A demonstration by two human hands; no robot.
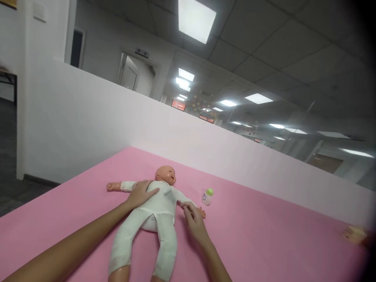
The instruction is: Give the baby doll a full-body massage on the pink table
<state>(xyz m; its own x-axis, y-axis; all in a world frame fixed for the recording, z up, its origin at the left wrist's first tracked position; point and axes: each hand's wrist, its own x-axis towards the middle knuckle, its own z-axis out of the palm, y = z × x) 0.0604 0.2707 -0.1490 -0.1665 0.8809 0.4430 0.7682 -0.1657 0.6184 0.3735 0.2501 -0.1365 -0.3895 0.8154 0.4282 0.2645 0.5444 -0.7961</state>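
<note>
A baby doll (160,199) in a white long-sleeved top and white trousers lies on its back on the pink tabletop (249,239), arms spread, head turned to the right. My left hand (141,194) rests flat on the side of the doll's chest near the shoulder, thumb apart from the fingers. Beside the doll's other forearm, my right hand (193,219) has its bent fingers closed at the white sleeve (183,196), close to the doll's hand. Part of that sleeve is hidden by my fingers.
A small bottle with a green cap (208,196) stands just beyond the doll's hand. A low white wall (188,135) borders the far edge of the table. Near the right edge lies a blurred, skin-coloured object (355,234), partly cut off by the dark picture border.
</note>
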